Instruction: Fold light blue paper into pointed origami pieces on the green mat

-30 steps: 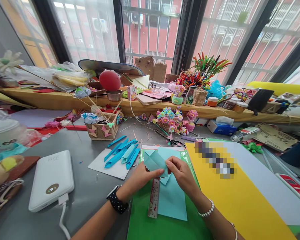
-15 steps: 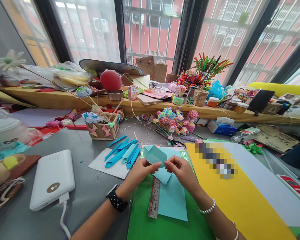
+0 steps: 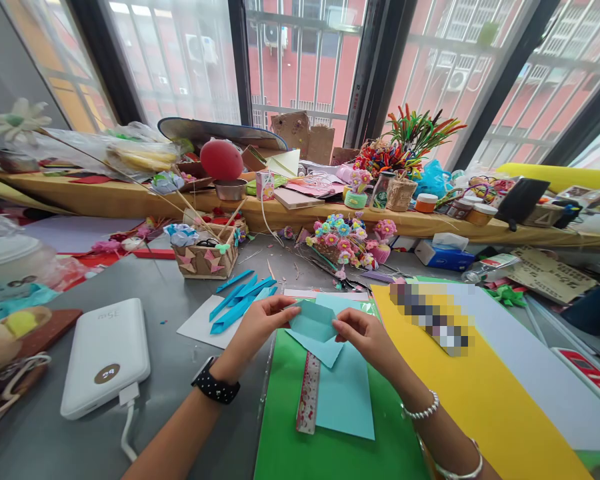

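Observation:
Between my two hands is a folded piece of light blue paper [image 3: 313, 321], raised over the green sheet. My left hand [image 3: 270, 317] pinches its left edge between thumb and fingers. At its right edge, my right hand [image 3: 359, 331] pinches it the same way. Under the held piece, a light blue sheet [image 3: 347, 400] lies flat, with a small patterned ruler [image 3: 309, 393] along its left side. All of this rests on a green sheet [image 3: 290, 453]. Left of my hands, several folded blue paper strips [image 3: 237, 300] lie on white paper [image 3: 195, 320], partly hidden by my left hand.
A white power bank [image 3: 107, 353] with a cable sits at left. Yellow card [image 3: 450, 400] lies at right. Behind are a cardboard basket [image 3: 207, 257], crocheted flowers [image 3: 343, 240], pliers [image 3: 355, 285] and a tissue box [image 3: 444, 255]. A crowded shelf [image 3: 300, 219] runs below the windows.
My left hand has moved left along the paper, now covering part of the blue strips. The folded paper has turned and its creased panel shows wider between my hands.

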### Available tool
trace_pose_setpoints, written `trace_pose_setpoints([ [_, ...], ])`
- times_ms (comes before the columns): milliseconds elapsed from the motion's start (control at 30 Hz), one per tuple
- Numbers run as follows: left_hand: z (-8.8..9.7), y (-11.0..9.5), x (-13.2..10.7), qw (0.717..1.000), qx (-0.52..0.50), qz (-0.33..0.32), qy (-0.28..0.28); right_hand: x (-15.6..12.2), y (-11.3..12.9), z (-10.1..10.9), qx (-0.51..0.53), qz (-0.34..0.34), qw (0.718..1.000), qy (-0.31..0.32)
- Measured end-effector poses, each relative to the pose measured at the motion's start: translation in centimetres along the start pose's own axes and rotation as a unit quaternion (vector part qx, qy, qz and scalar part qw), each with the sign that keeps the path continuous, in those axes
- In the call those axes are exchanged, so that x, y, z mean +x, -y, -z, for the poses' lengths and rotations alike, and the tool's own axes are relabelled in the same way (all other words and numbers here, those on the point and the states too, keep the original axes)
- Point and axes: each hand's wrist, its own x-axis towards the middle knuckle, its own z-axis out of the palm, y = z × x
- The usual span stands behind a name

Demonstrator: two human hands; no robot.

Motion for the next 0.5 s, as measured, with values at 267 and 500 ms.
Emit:
trace_pose_setpoints([
  [267, -1.2, 0.1, -0.6, 0.998, 0.006, 0.010, 0.060, 0.4, -0.4, 0.0, 0.109, -0.033, 0.993, -0.041],
  [500, -1.2, 0.3, -0.5, 0.994, -0.016, 0.034, 0.102, 0.2, -0.3, 0.1, 0.091, -0.024, 0.995, -0.045],
])
